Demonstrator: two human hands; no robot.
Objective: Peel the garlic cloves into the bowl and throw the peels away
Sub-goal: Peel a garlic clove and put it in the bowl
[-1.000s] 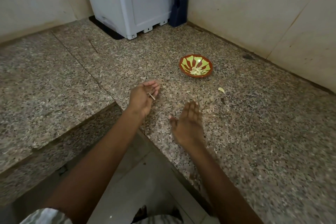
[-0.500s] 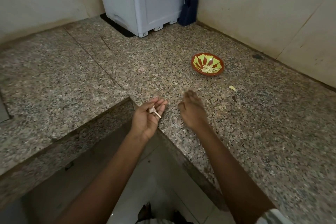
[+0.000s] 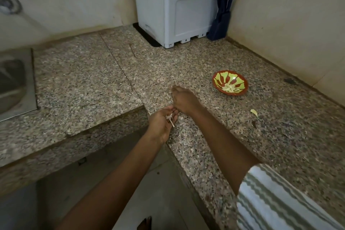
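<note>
A red and green bowl [image 3: 216, 80] sits on the granite counter [image 3: 89, 80] with peeled garlic cloves [image 3: 228, 87] in its middle. My left hand [image 3: 160, 125] is cupped palm up just off the counter's inner corner edge, with pale garlic peels and a stem [image 3: 170, 120] lying in the palm. Right beside it, my right hand [image 3: 184, 100] lies back-up on the counter, its heel touching the left hand's fingertips and its fingers blurred. One loose garlic peel [image 3: 253, 112] lies on the counter to the right, below the bowl.
A white appliance [image 3: 177, 15] stands in the far corner with a blue knife block [image 3: 221, 22] beside it. A steel sink [image 3: 15, 84] is set into the counter at far left. Below the hands lies the floor [image 3: 119, 173].
My right hand has swept left across the counter to the left hand. My left hand has dropped to the counter edge, keeping the peels. The view has shifted left, showing the sink.
</note>
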